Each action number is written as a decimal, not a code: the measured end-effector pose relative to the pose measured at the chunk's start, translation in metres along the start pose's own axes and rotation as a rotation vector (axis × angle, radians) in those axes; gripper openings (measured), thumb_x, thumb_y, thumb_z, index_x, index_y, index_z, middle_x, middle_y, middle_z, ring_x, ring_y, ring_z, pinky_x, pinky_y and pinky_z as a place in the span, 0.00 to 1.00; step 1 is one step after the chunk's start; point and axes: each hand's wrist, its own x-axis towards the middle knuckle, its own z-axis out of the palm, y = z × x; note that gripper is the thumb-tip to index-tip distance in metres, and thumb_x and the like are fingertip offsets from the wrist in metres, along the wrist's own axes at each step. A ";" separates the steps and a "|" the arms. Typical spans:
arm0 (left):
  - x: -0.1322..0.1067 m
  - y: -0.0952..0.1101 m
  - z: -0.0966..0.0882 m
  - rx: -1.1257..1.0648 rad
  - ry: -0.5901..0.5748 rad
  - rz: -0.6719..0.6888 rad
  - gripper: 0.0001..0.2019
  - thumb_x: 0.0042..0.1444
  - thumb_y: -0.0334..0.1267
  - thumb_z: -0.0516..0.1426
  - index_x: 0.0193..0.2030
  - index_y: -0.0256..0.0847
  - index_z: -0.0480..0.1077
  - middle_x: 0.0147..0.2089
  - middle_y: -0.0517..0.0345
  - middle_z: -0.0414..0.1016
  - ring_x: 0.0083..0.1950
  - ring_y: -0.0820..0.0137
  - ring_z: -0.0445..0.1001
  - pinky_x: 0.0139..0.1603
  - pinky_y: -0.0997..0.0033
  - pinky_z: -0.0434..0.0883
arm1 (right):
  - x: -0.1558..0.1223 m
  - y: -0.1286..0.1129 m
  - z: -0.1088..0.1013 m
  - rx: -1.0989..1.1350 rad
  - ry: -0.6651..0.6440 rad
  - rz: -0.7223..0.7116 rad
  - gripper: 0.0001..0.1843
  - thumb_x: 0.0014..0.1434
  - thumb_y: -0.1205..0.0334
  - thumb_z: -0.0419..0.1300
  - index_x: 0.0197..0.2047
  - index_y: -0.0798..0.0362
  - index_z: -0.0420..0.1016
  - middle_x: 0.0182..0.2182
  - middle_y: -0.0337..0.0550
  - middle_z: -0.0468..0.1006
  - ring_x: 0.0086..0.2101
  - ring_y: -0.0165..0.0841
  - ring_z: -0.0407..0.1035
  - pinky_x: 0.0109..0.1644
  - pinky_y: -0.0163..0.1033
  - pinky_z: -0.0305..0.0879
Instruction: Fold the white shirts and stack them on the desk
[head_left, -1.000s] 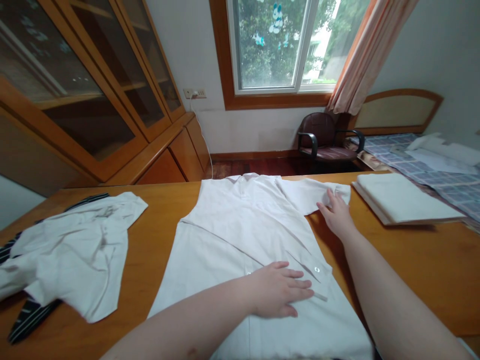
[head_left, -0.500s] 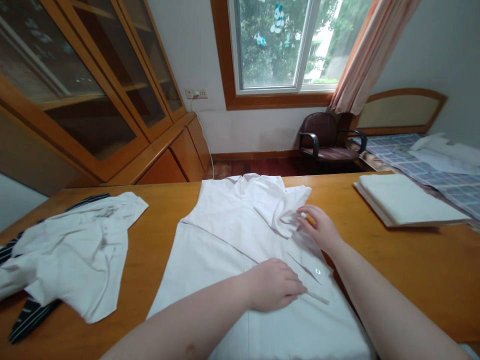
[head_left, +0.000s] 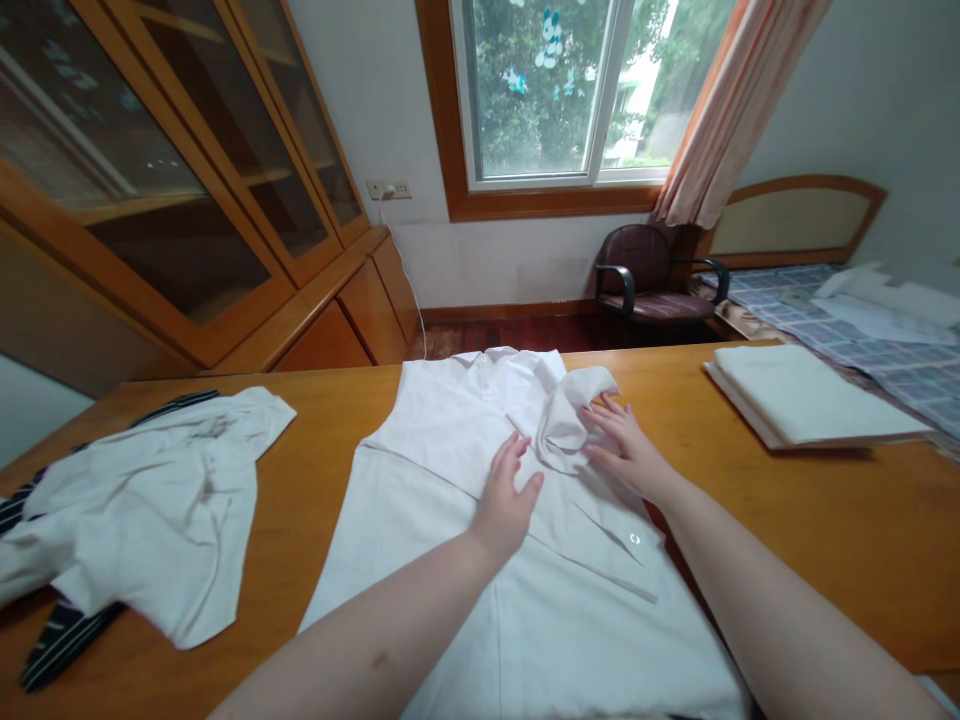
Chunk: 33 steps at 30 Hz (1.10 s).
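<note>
A white short-sleeved shirt (head_left: 450, 520) lies flat on the wooden table (head_left: 810, 520) in front of me, collar toward the window. Its right sleeve (head_left: 574, 415) is bunched and folded inward over the chest. My right hand (head_left: 626, 450) rests open on the shirt beside that sleeve, fingers spread and touching the folded cloth. My left hand (head_left: 504, 500) lies open on the chest of the shirt just left of the sleeve, fingers stretched toward the fold.
A crumpled white shirt (head_left: 150, 500) over a dark striped tie (head_left: 60, 635) lies at the table's left. A folded white stack (head_left: 810, 405) sits at the right. Beyond the table are a dark armchair (head_left: 652, 280), a bed (head_left: 885, 350) and glass-fronted cabinets (head_left: 187, 180).
My right hand pulled the outspread right sleeve inward over the shirt's chest and released it. My left hand moved up from the lower front placket to beside the folded sleeve.
</note>
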 end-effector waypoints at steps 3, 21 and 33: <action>0.016 -0.010 -0.005 -0.373 0.202 -0.236 0.25 0.58 0.43 0.53 0.62 0.42 0.56 0.64 0.45 0.60 0.63 0.63 0.62 0.61 0.61 0.61 | -0.006 -0.013 -0.007 0.274 -0.204 -0.115 0.24 0.55 0.44 0.58 0.50 0.49 0.76 0.52 0.50 0.73 0.60 0.46 0.56 0.65 0.57 0.39; 0.027 -0.008 -0.013 -0.445 0.368 -0.356 0.31 0.47 0.30 0.55 0.60 0.45 0.59 0.54 0.52 0.70 0.51 0.66 0.72 0.52 0.67 0.69 | 0.002 0.021 0.006 0.062 0.030 0.334 0.27 0.48 0.67 0.56 0.53 0.55 0.63 0.51 0.51 0.71 0.48 0.38 0.67 0.53 0.45 0.63; 0.047 -0.010 -0.039 -0.590 0.590 -0.484 0.21 0.38 0.34 0.52 0.43 0.42 0.66 0.26 0.65 0.69 0.30 0.72 0.72 0.32 0.74 0.68 | 0.012 0.025 0.009 -0.053 0.080 0.344 0.13 0.54 0.55 0.55 0.37 0.51 0.76 0.32 0.43 0.78 0.33 0.36 0.70 0.38 0.40 0.65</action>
